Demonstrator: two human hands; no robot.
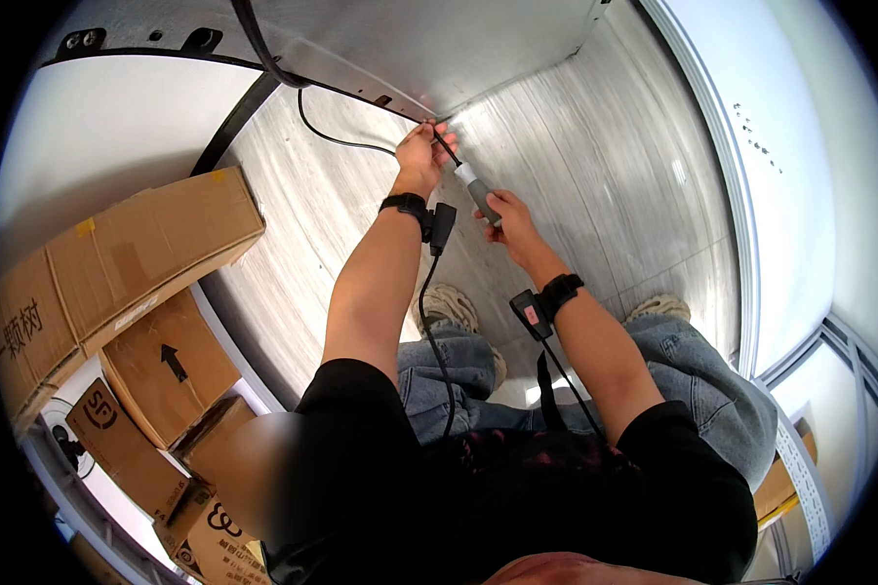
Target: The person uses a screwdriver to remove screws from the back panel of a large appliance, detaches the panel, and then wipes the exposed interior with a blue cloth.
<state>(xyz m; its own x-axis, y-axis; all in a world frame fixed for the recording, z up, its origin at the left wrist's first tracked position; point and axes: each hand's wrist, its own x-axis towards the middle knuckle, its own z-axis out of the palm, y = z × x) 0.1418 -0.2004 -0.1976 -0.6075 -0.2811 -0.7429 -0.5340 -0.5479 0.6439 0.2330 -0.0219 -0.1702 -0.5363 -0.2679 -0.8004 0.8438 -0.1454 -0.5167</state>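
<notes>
My right hand (513,224) is closed round the handle of a screwdriver (475,190) with a grey and white grip. Its dark shaft slants up and left to the lower edge of a grey metal cabinet (439,54). At that edge, my left hand (420,161) is beside the shaft's tip, thumb and forefinger brought together and the other fingers loosely curled. Whatever lies between those fingertips is too small to make out, and the tip itself is hidden. A thin black cable (337,141) runs from the cabinet down to my left hand.
Cardboard boxes (156,244) are stacked at the left. A white panel with a metal frame (722,146) stands at the right. Pale wood-look floor (595,175) lies below my hands. Black cables (429,331) hang from devices strapped on both wrists.
</notes>
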